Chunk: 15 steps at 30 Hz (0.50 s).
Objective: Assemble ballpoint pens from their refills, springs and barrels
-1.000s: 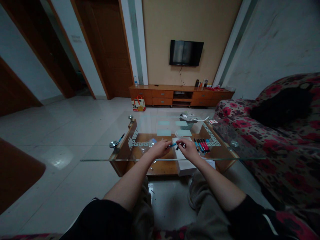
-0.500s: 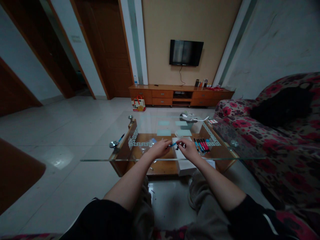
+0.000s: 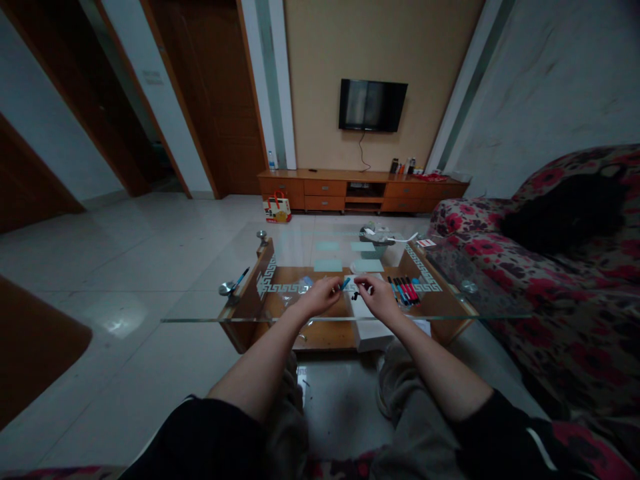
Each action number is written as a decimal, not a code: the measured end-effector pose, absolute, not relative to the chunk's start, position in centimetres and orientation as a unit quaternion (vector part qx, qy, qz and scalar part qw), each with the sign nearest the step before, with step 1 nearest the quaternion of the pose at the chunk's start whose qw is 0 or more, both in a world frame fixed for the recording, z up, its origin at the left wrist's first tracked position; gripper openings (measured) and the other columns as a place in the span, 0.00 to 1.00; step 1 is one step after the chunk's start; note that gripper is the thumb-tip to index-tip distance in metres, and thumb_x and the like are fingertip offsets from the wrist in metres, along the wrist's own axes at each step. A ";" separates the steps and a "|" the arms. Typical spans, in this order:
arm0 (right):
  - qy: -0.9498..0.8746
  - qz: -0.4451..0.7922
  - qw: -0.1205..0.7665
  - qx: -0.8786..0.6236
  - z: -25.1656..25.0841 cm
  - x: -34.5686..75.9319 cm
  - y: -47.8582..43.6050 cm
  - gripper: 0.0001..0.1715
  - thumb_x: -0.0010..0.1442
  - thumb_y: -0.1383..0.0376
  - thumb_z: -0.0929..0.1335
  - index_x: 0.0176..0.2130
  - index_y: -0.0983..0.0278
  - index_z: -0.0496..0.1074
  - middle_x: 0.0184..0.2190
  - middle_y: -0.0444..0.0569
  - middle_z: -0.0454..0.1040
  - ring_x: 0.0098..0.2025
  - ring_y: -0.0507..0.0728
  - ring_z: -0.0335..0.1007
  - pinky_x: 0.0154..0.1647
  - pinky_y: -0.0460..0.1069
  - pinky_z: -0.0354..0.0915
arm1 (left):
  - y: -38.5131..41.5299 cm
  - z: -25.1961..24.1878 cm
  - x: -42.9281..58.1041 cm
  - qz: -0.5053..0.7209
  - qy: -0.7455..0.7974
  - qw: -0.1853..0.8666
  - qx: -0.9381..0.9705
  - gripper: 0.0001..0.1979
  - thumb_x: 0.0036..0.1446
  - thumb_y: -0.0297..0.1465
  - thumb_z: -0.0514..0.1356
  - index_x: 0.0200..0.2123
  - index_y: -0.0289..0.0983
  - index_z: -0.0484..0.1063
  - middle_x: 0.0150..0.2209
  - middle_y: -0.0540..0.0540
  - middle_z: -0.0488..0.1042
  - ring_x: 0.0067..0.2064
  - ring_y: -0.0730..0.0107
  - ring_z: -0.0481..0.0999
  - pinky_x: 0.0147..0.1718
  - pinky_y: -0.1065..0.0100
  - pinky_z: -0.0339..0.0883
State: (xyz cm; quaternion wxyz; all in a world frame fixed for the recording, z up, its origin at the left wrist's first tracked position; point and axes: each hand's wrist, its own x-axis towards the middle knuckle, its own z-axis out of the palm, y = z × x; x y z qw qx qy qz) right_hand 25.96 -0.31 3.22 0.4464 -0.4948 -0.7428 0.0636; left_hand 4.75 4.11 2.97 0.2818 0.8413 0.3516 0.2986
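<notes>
Over the glass coffee table, my left hand (image 3: 324, 295) is closed around a short blue pen part (image 3: 345, 283), whose end tilts up to the right. A small gap separates it from my right hand (image 3: 376, 294), whose fingers are pinched; what they hold, if anything, is too small to make out. Small black pieces (image 3: 355, 295) lie just under my right fingertips. Right of that hand, a row of blue, black and red pens (image 3: 404, 291) rests on the glass. Another blue pen (image 3: 241, 278) lies by itself toward the left side.
The glass tabletop (image 3: 200, 308) has a sharp front edge under my forearms. On the shelf below sit a white box (image 3: 373, 335) and clear plastic wrapping (image 3: 300, 288). A floral sofa (image 3: 480, 233) stands at the right. A waste bin (image 3: 377, 252) is behind the table.
The blue pen part has come away from my right fingers and now tilts more steeply in my left hand. My right hand has shifted slightly, opening a gap between the hands.
</notes>
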 end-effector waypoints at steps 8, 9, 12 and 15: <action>-0.717 0.060 0.412 -0.558 0.8 28.8 1.9 0.12 0.58 0.70 0.66 0.42 0.63 0.76 0.37 0.49 0.79 0.31 0.54 0.72 0.39 0.50 0.67 | 5.5 2.4 4.9 0.433 0.387 0.408 0.704 0.11 0.60 0.37 0.57 0.39 0.35 0.68 0.35 0.46 0.75 0.33 0.71 0.77 0.34 0.69 0.73; -0.721 0.061 0.393 -0.567 0.1 29.4 2.3 0.11 0.57 0.70 0.67 0.41 0.64 0.76 0.37 0.50 0.79 0.31 0.54 0.72 0.39 0.50 0.67 | 5.7 2.3 4.8 0.445 0.389 0.422 0.688 0.12 0.60 0.38 0.58 0.39 0.35 0.68 0.35 0.46 0.75 0.33 0.72 0.77 0.34 0.69 0.73; -0.731 0.066 0.332 -0.592 -1.8 30.9 3.3 0.10 0.56 0.71 0.69 0.40 0.65 0.77 0.36 0.51 0.78 0.32 0.55 0.71 0.40 0.50 0.67 | 5.9 2.2 4.6 0.469 0.391 0.453 0.650 0.14 0.58 0.41 0.60 0.39 0.35 0.68 0.35 0.46 0.75 0.32 0.71 0.78 0.33 0.69 0.73; -0.741 0.091 0.269 -0.608 -3.0 31.8 3.7 0.12 0.57 0.71 0.69 0.42 0.66 0.78 0.38 0.52 0.77 0.35 0.55 0.72 0.42 0.49 0.66 | 6.0 2.2 4.4 0.482 0.392 0.470 0.627 0.14 0.56 0.39 0.62 0.38 0.35 0.69 0.34 0.47 0.75 0.31 0.72 0.77 0.31 0.70 0.72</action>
